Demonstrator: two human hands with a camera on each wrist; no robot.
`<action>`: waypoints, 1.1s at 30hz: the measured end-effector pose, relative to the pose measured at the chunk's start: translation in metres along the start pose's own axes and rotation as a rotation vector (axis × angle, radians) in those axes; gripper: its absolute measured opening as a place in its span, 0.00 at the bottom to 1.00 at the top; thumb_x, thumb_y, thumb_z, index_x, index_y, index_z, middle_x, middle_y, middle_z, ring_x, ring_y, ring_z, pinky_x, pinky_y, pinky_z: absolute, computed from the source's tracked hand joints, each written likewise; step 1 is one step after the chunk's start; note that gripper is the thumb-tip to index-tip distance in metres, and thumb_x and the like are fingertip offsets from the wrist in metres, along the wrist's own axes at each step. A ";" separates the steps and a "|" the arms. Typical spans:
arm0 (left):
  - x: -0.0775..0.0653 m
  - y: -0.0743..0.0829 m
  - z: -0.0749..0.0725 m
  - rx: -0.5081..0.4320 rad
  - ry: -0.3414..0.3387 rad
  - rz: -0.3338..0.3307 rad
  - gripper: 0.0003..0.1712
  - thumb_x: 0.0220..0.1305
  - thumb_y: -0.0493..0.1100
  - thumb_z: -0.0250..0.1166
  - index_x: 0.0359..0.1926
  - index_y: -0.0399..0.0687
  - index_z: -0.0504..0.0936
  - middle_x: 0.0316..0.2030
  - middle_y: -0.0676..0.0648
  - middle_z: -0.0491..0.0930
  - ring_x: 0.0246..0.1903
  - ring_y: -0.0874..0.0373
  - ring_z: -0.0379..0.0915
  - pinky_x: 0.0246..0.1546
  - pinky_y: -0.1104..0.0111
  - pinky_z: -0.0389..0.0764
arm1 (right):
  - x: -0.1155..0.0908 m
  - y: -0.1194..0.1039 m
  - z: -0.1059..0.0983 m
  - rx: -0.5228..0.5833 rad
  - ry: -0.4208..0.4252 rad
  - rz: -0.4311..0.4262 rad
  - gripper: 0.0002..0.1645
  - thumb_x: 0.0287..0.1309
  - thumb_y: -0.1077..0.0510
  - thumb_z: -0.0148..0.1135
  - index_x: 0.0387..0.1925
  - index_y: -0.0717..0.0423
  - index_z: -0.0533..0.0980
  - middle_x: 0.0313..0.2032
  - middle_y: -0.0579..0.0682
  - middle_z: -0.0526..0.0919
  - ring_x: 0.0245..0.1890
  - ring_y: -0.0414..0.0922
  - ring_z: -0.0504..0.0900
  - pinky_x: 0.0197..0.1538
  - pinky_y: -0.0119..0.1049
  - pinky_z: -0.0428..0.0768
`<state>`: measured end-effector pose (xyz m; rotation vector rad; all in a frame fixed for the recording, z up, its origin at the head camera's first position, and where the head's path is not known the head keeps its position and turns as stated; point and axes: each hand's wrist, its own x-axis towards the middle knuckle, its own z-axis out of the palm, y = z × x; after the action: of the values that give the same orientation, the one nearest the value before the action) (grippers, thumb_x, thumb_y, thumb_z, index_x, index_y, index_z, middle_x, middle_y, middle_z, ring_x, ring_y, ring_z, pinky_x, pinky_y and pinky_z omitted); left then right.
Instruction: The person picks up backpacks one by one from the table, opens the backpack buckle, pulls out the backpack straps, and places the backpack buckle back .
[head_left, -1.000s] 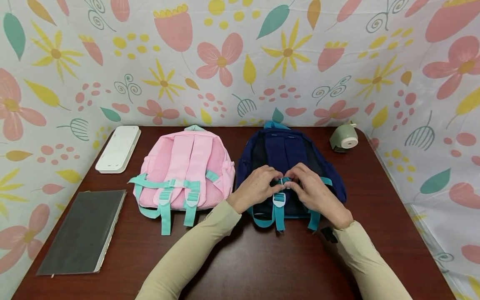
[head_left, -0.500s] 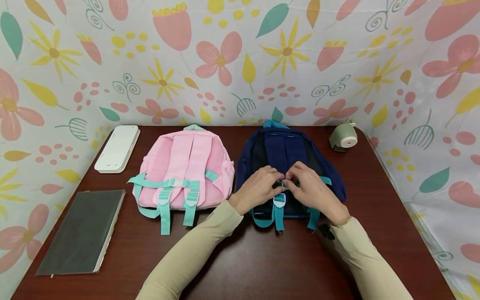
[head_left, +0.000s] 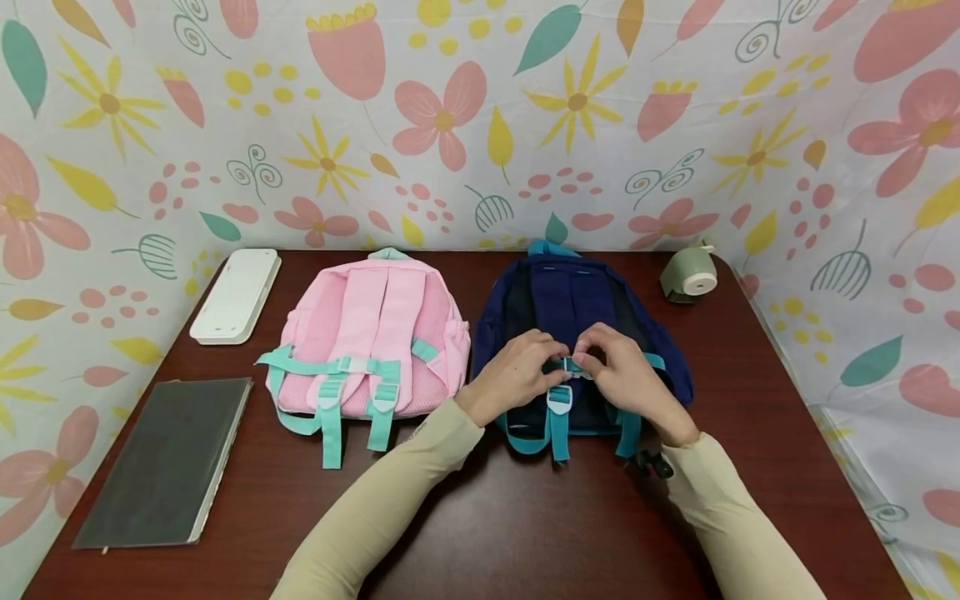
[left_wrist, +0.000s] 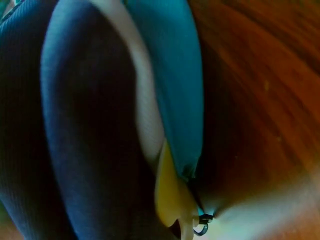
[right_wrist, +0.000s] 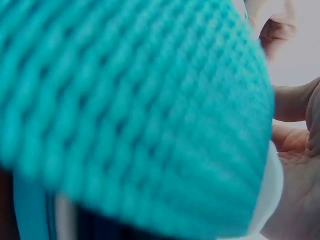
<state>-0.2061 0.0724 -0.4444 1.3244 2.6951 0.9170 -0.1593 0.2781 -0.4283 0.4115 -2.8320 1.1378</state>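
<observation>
A navy backpack (head_left: 573,292) lies on the table with its teal straps facing up. Both hands meet over its teal cross strap (head_left: 577,367), which has a small pale buckle partly hidden by fingers. My left hand (head_left: 521,371) pinches the strap's left part between thumb and fingers. From the other side my right hand (head_left: 626,379) pinches the strap near the buckle with thumb and forefinger. In the right wrist view, teal webbing (right_wrist: 135,110) fills most of the picture, with parts of a hand (right_wrist: 300,190) behind it. Blurred teal strap (left_wrist: 177,75) shows in the left wrist view.
Left of the navy bag lies a pink backpack (head_left: 375,333) with mint straps. A white case (head_left: 236,296) and a dark-covered book (head_left: 168,462) lie along the table's left side. A green pencil sharpener (head_left: 686,275) stands at the back right. Patterned cloth (head_left: 480,125) hangs behind.
My right hand first closes in on the left fingers, then shifts slightly right, so more of the teal strap and buckle shows between the hands. My left hand stays almost still.
</observation>
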 end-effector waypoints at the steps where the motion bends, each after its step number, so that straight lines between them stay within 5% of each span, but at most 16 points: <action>1: 0.000 0.000 0.000 0.004 0.001 0.000 0.17 0.75 0.46 0.73 0.57 0.43 0.90 0.51 0.44 0.91 0.53 0.52 0.84 0.57 0.64 0.87 | 0.000 0.000 -0.001 0.011 -0.005 0.010 0.07 0.79 0.65 0.60 0.40 0.60 0.81 0.43 0.56 0.81 0.36 0.43 0.73 0.41 0.32 0.72; 12: 0.001 0.003 -0.003 0.095 0.010 0.012 0.17 0.75 0.46 0.73 0.59 0.44 0.90 0.49 0.46 0.91 0.51 0.54 0.84 0.54 0.67 0.86 | 0.002 -0.012 -0.001 -0.149 -0.009 -0.062 0.04 0.73 0.63 0.68 0.41 0.61 0.84 0.38 0.54 0.79 0.33 0.42 0.73 0.35 0.33 0.72; 30: 0.000 0.000 0.000 -0.005 0.025 0.006 0.17 0.74 0.45 0.74 0.57 0.41 0.90 0.48 0.44 0.91 0.50 0.53 0.84 0.54 0.66 0.87 | 0.000 0.000 -0.003 0.042 -0.039 0.105 0.09 0.83 0.63 0.54 0.46 0.61 0.80 0.39 0.55 0.78 0.30 0.43 0.72 0.36 0.33 0.72; 33: 0.000 -0.001 0.000 -0.006 0.024 -0.002 0.17 0.74 0.45 0.74 0.56 0.41 0.90 0.48 0.44 0.91 0.50 0.53 0.85 0.54 0.65 0.87 | -0.002 -0.003 -0.004 0.008 -0.002 0.037 0.08 0.78 0.68 0.57 0.50 0.63 0.81 0.43 0.57 0.81 0.32 0.43 0.74 0.37 0.33 0.74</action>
<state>-0.2069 0.0717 -0.4448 1.3183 2.7090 0.9462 -0.1565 0.2799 -0.4239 0.3625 -2.8490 1.1566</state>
